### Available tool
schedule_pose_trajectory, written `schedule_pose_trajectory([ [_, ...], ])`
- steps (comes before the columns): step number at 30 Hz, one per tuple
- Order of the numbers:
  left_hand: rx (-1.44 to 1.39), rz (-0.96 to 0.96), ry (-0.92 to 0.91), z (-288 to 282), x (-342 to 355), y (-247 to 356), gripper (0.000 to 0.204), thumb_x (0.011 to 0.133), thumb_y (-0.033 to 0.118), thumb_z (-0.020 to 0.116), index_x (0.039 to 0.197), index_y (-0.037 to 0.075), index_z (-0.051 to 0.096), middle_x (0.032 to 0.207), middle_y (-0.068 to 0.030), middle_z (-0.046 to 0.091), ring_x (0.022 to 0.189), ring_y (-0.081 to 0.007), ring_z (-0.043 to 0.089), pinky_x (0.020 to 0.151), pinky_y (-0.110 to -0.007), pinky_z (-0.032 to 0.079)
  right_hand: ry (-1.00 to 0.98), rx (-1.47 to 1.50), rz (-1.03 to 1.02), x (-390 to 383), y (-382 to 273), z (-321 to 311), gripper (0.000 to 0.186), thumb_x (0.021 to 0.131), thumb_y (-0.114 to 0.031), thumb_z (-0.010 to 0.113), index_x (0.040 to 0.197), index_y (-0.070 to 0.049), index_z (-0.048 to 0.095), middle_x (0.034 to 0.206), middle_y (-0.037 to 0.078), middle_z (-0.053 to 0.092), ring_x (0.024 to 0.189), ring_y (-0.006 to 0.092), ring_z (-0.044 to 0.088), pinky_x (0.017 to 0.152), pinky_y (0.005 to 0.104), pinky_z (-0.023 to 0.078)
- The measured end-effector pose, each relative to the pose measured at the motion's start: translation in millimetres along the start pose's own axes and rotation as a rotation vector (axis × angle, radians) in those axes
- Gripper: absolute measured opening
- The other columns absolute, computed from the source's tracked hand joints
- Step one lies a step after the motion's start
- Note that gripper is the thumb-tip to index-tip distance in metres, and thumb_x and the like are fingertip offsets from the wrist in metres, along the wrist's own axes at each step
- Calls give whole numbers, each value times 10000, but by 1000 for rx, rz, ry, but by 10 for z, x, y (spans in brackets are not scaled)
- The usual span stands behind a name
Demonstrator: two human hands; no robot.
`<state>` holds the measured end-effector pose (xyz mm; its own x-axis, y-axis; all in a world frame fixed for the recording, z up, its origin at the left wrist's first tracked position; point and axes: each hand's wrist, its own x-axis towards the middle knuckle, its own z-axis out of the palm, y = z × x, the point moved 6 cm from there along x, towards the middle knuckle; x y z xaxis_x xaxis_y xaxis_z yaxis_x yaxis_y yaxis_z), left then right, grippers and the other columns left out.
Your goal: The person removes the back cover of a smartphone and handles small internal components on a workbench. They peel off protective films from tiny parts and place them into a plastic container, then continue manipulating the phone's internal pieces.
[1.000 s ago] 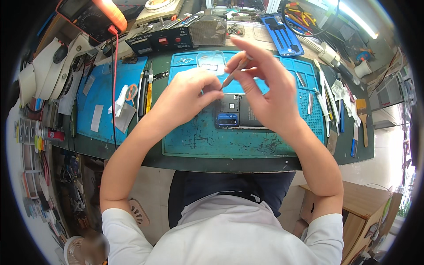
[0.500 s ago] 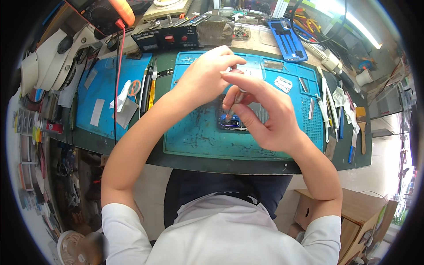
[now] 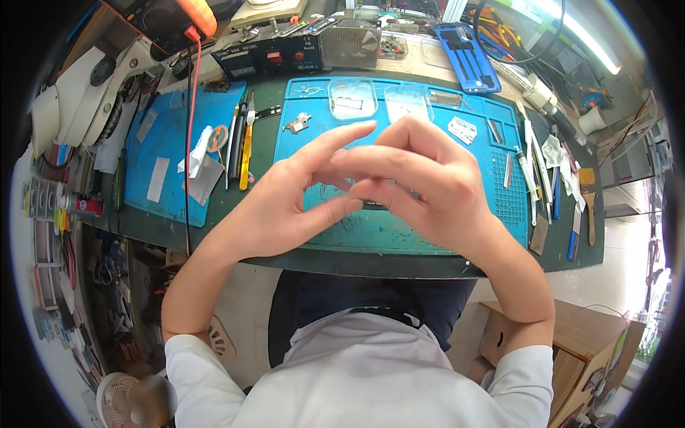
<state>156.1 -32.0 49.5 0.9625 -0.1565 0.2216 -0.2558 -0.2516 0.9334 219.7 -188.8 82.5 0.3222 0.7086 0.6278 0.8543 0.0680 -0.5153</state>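
Over the blue-green work mat [image 3: 342, 239], my two hands meet. My left hand [image 3: 278, 203] has its index finger and thumb stretched well apart, and nothing shows between them; its other fingers are partly hidden behind the right hand. My right hand [image 3: 435, 175] is curled, its thumb and bent fingers drawn together next to the left fingers. Whatever it may hold is hidden; the slim screwdriver seen earlier does not show. Below the hands, only a dark edge of the phone [image 3: 374, 206] is visible.
Two clear plastic trays [image 3: 352, 100] [image 3: 409, 105] and a small metal part [image 3: 297, 123] lie on the mat's far half. A blue phone frame [image 3: 467, 58] lies beyond. Tweezers and pens [image 3: 242, 143] lie left; brushes [image 3: 586, 207] right. A multimeter cable [image 3: 191, 143] hangs at left.
My left hand has come back toward me and lower, its fingers spreading. The right hand has turned and risen slightly, and its screwdriver is out of sight. The phone is now mostly covered.
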Motion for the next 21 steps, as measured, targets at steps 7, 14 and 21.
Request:
schedule_pose_trajectory([
  [7, 187, -107, 8, 57, 65, -157, 730, 943, 40, 797, 1596, 80, 471, 1087, -85, 735, 1130, -195, 733, 952, -364, 584, 77, 135, 25, -6, 12, 63, 419, 946, -24, 736, 1363, -58, 721, 1095, 117, 749, 942, 258, 724, 807, 356, 606],
  [14, 180, -32, 5, 64, 26, -139, 675, 955, 106, 812, 1557, 77, 507, 1077, -77, 701, 976, -201, 720, 853, -355, 586, 74, 151, 48, -19, 18, 63, 538, 897, 80, 685, 1414, -71, 691, 1110, 114, 718, 924, 262, 713, 828, 370, 611],
  [21, 152, -21, 44, 121, 31, -150, 796, 926, 88, 818, 1625, 86, 437, 1067, -90, 701, 931, -225, 717, 829, -371, 582, 13, 169, 126, -66, 86, 115, 566, 904, 85, 692, 1446, -80, 686, 1149, 107, 715, 925, 238, 704, 801, 347, 606],
])
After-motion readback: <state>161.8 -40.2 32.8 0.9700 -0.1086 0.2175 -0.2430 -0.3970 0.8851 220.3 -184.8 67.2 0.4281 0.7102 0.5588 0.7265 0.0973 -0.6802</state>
